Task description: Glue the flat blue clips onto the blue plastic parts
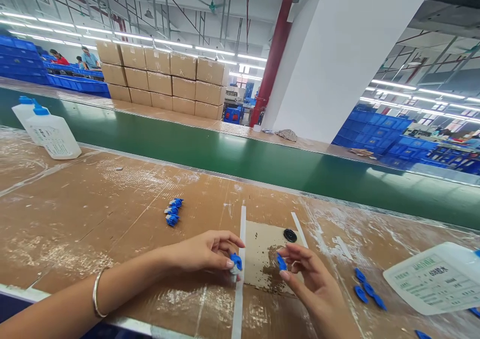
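Blue plastic clip point(235, 262) pinched in left hand point(200, 253), second clip point(281, 262) pinched in right hand point(311, 284); three loose clips point(172, 212) toward table point(75, 219) middle, black disc point(290, 235) just beyond the hands

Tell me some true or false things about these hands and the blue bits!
1. The left hand wears a bangle. True.
2. The right hand pinches a red piece. False: it pinches a blue piece.
3. The black disc is in the left hand. False: it lies on the table.
4. Three blue pieces lie together on the table. True.
5. Cardboard boxes are stacked beyond the green belt. True.
6. The left hand holds nothing. False: it holds a blue piece.
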